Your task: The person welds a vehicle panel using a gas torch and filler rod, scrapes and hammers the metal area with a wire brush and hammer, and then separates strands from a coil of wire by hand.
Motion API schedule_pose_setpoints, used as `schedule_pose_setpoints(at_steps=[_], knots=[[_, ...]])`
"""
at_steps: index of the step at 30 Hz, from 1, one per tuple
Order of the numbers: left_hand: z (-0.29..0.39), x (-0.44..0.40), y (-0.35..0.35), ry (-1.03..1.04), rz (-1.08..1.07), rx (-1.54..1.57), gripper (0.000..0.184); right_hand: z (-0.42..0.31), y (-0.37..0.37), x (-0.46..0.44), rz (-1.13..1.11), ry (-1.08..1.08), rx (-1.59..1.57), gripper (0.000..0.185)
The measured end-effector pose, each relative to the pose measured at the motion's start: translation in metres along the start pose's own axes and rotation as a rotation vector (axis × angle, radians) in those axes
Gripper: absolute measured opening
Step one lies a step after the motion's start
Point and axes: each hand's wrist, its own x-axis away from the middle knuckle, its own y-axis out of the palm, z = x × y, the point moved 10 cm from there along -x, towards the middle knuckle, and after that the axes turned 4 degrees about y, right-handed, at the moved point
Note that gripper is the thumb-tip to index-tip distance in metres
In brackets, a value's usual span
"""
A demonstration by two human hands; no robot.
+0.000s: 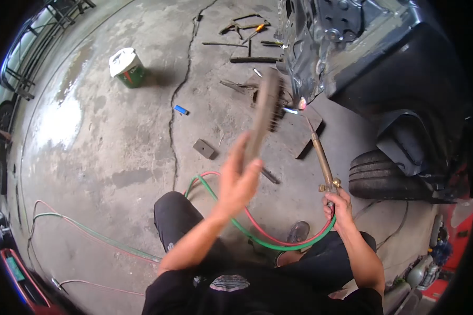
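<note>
The floor (115, 147) is mottled grey. In the upper left, the bucket (133, 76) is green with red marking below a white top. Near the centre, the brush (263, 110) shows a grey-brown handle and dark bristles; right of it, the torch (323, 157) is dull brass and a small spot (302, 103) glows pink. Lower centre, one hose (270, 245) is green, another hose (253, 223) red. The shirt (184, 294) is black, its pale oval patch (229, 283) apparently striped, though blurred.
</note>
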Motion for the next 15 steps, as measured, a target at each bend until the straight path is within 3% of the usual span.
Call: schedule_pose_setpoints(at_steps=[2, 8, 12, 15], knots=[[0.008, 0.0, 0.045, 0.277, 0.007, -0.211, 0.058, -0.008, -0.001, 0.0, -0.023, 0.003, 0.009, 0.022], [0.002, -0.041, 0.073, -0.084, 0.064, 0.066, 0.058, -0.014, -0.026, 0.009, -0.003, -0.032, -0.031, 0.022], [-0.002, 0.03, 0.081, -0.157, 0.089, 0.198, 0.057, -0.018, -0.041, 0.01, 0.011, -0.057, -0.049, 0.022], [-0.003, -0.013, 0.081, -0.229, 0.094, 0.225, 0.054, -0.023, -0.036, 0.009, -0.009, -0.094, -0.057, 0.022]])
